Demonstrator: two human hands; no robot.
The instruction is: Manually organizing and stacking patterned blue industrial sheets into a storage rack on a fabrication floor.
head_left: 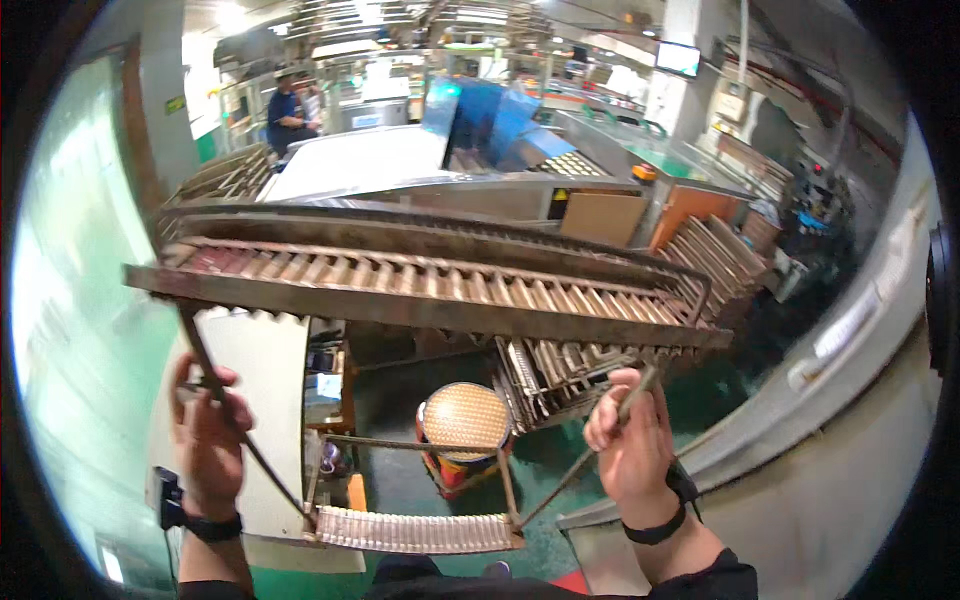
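I hold a long metal rack (430, 305) in front of me, its wide upper trough lined with rows of slanted ribs. Thin side bars run down from it to a shorter ribbed strip (415, 530) near my body. My left hand (212, 450) is closed around the left side bar. On the other side, the fingers of my right hand (635, 440) curl round the right side bar. The rack is tilted slightly, its left end higher than its right. Past the trough, its far rail hides part of the machine behind.
Below the rack stands a round stool (467, 415) with a tan patterned top. More metal racks (715, 262) are stacked at the right. A pale table (245, 420) lies left, and a machine with a white top (360, 160) stands ahead. A person (287, 115) sits far left.
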